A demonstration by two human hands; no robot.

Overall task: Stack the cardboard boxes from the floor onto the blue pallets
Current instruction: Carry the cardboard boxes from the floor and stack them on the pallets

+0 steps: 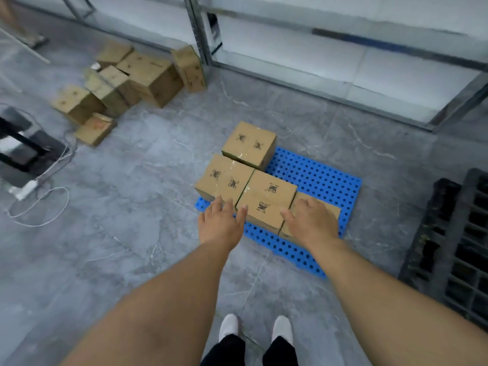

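A blue perforated pallet (319, 178) lies on the grey floor with several taped cardboard boxes on it. The middle box (269, 196) sits between my two hands. My left hand (221, 223) is held out with straight fingers by that box's near left corner. My right hand (310, 220) hovers with relaxed fingers over a lower box (334, 210) at the right, hiding most of it. Two more boxes stand behind: one at the left (224, 178) and one at the far corner (249, 143). A pile of loose boxes (126, 83) lies on the floor at the far left.
A black pallet (459, 247) lies at the right edge. Metal shelving posts (202, 35) and a glass partition run along the back. A dark stand with white cables (29, 165) and a power strip sits at the left. My feet (254, 328) stand near the pallet.
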